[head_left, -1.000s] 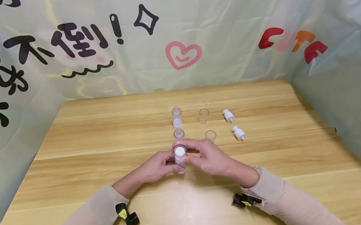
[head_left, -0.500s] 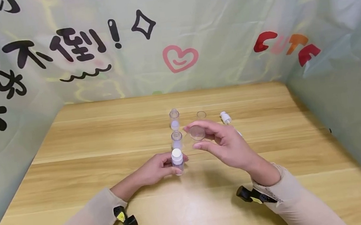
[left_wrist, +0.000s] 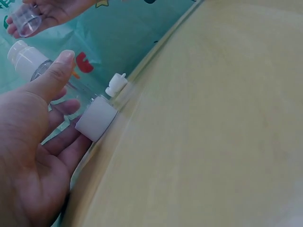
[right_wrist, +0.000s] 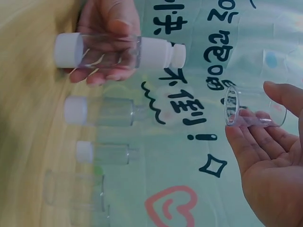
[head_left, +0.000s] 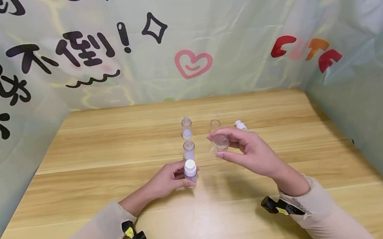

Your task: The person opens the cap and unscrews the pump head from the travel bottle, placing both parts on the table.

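Note:
My left hand (head_left: 168,180) grips a clear bottle (right_wrist: 68,49) with a white base and a white pump top (head_left: 190,165). The bottle stands upright at the middle of the table. To its right, my right hand (head_left: 251,154) holds a clear cylindrical cap (right_wrist: 255,106) above the tabletop, between thumb and fingers. In the right wrist view the cap is apart from the bottle, with the thumb on one side and the fingers on the other. Just behind the held bottle stands a second clear bottle (head_left: 189,149) without a pump; a third bottle (head_left: 187,128) is farther back.
Beyond my right hand a clear cap (head_left: 215,123) stands on the wooden table (head_left: 110,143), with a white pump top (head_left: 240,125) beside it. My right hand hides part of that area. A printed cloth (head_left: 230,25) surrounds the table's back and sides.
My right hand has lifted the clear cap away from the bottle's top and moved right with it, baring the white pump top. The left hand keeps its grip on the bottle.

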`<act>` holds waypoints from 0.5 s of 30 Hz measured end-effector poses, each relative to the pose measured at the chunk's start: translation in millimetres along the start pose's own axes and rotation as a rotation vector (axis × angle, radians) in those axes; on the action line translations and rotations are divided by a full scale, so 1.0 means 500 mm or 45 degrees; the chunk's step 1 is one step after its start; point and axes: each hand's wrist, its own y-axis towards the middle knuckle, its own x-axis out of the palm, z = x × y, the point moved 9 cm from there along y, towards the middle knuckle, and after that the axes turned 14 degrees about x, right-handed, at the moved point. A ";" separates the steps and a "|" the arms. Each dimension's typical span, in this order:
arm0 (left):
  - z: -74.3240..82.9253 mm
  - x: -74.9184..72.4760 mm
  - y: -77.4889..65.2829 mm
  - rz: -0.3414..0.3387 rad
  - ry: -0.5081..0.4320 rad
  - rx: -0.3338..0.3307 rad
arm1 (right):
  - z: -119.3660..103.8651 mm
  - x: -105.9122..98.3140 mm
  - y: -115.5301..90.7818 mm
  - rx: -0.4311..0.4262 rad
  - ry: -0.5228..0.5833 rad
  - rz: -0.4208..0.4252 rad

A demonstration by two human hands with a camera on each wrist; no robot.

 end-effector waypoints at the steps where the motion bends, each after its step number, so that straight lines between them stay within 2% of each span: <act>1: 0.001 -0.002 0.000 0.007 0.021 0.002 | 0.005 0.000 -0.001 0.014 -0.006 -0.001; 9: 0.007 -0.010 -0.004 0.057 0.083 -0.007 | 0.039 -0.005 -0.004 0.106 -0.047 -0.009; 15: 0.006 -0.012 -0.002 0.067 0.116 -0.002 | 0.055 -0.014 -0.010 0.115 -0.108 -0.006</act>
